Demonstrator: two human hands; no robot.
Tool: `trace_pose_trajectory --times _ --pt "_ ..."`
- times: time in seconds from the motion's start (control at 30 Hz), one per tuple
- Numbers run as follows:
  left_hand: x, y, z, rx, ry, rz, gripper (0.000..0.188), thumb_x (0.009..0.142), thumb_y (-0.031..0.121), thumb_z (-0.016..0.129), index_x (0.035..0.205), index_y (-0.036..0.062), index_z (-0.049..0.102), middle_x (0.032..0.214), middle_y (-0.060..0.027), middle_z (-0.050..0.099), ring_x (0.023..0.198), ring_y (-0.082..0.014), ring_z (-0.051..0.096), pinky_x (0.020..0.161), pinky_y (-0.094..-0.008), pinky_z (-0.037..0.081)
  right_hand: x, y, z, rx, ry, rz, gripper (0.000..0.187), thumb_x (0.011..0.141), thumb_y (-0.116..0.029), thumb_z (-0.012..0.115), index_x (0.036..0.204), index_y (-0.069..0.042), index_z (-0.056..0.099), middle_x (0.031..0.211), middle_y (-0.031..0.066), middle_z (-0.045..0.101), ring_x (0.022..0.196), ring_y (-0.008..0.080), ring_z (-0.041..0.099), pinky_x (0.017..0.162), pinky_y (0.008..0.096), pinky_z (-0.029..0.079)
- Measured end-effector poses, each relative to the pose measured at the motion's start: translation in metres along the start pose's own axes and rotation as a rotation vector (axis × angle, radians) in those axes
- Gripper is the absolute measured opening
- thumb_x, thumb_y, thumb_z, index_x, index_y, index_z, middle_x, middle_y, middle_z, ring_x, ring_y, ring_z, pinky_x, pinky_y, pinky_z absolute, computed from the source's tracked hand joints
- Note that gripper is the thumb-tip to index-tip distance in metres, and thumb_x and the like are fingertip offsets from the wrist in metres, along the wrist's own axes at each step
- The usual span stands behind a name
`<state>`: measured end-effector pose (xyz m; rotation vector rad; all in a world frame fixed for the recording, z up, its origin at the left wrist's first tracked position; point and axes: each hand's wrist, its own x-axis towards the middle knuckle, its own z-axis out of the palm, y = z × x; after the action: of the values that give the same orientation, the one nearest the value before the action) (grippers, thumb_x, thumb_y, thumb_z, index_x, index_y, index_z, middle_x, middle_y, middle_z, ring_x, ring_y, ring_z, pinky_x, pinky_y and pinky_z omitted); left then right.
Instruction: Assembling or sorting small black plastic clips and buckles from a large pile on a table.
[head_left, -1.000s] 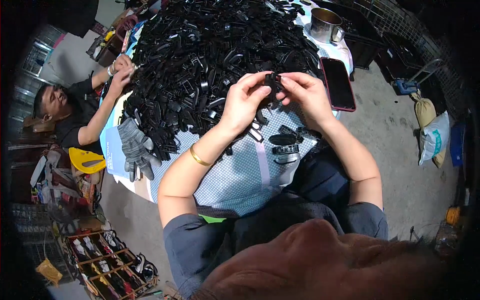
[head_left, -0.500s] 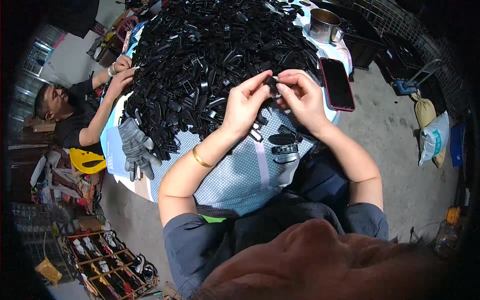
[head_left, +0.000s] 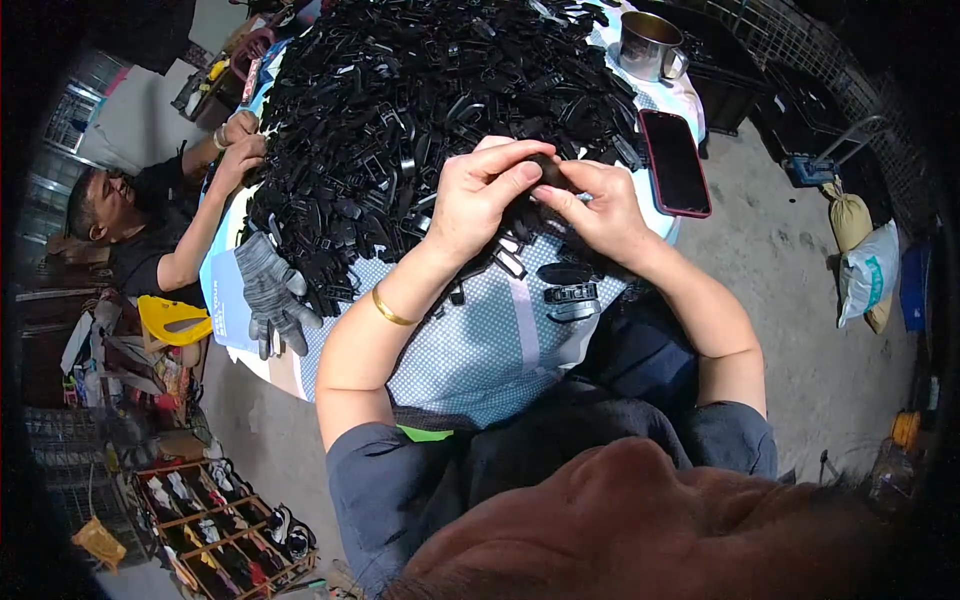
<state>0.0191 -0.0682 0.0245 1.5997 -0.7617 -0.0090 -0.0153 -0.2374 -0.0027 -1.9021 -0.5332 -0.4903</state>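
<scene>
Co-worker (head_left: 135, 220): seated at the far left, both forearms reaching to the edge of the black heap (head_left: 370, 110); what the fingers touch is too small to tell.
Grey glove (head_left: 268, 285): lying near the left edge of the cloth-covered surface (head_left: 455, 350), just beside the heap.
Left hand (head_left: 480, 195): thumb and fingertips pinching a small black piece (head_left: 546, 174), partly hidden by the fingers.
Black piece: held above the near edge of the heap, between both hands.
Loose black parts (head_left: 572, 295): on the surface, nearer the person.
Right hand (head_left: 603, 208): thumb and forefinger gripping the same piece from its other side.
Metal mug (head_left: 650, 48): upright at the far right.
Phone (head_left: 677, 165): red-edged, dark-screened, near the right edge.
</scene>
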Motion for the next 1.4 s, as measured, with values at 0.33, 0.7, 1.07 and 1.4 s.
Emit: trace_pose_trajectory --times 0.33,0.7,1.07,1.4 --pt "-0.025 0.042 0.025 0.455 -0.415 0.113 0.023 0.069 0.013 0.071 0.088 0.0026 0.061 0.072 -0.0115 0.06 0.067 -0.0239 0.059 0.062 -0.0305 0.047 0.001 0.019 0.008 -0.287 -0.418 0.097 0.033 0.063 -0.019 0.063 0.09 -0.002 0.055 0.078 0.0134 0.062 0.074 0.0307 0.061 0.063 0.0376 0.047" --pt "0.007 -0.012 0.017 1.19 -0.112 0.123 0.022 0.07 0.025 0.068 0.075 0.0043 0.062 0.082 -0.0111 0.053 0.083 -0.0281 0.048 0.071 -0.0372 0.042 0.002 0.019 -0.019 -0.437 -0.456 0.104 0.029 0.067 -0.019 0.066 0.088 0.0 0.06 0.075 0.0135 0.06 0.073 0.0317 0.058 0.066 0.0383 0.046" --pt "0.021 -0.024 0.005 1.278 -0.373 0.35 0.009 0.071 0.011 0.053 0.074 0.0077 0.061 0.081 -0.0033 0.054 0.089 -0.0232 0.046 0.072 -0.0347 0.035 0.001 0.03 -0.041 -0.434 -0.315 0.082 0.027 0.076 -0.014 0.058 0.097 0.003 0.061 0.084 0.0176 0.059 0.081 0.0323 0.058 0.074 0.037 0.046" --pt "0.02 -0.003 0.003 0.736 -0.145 0.014 0.021 0.068 0.009 0.071 0.08 0.0022 0.056 0.076 -0.0047 0.058 0.073 -0.017 0.054 0.067 -0.0287 0.044 -0.002 0.026 -0.032 0.133 -0.107 0.303 0.024 0.088 -0.011 0.05 0.105 0.005 0.058 0.084 0.0082 0.059 0.075 0.0148 0.062 0.061 0.0258 0.049"
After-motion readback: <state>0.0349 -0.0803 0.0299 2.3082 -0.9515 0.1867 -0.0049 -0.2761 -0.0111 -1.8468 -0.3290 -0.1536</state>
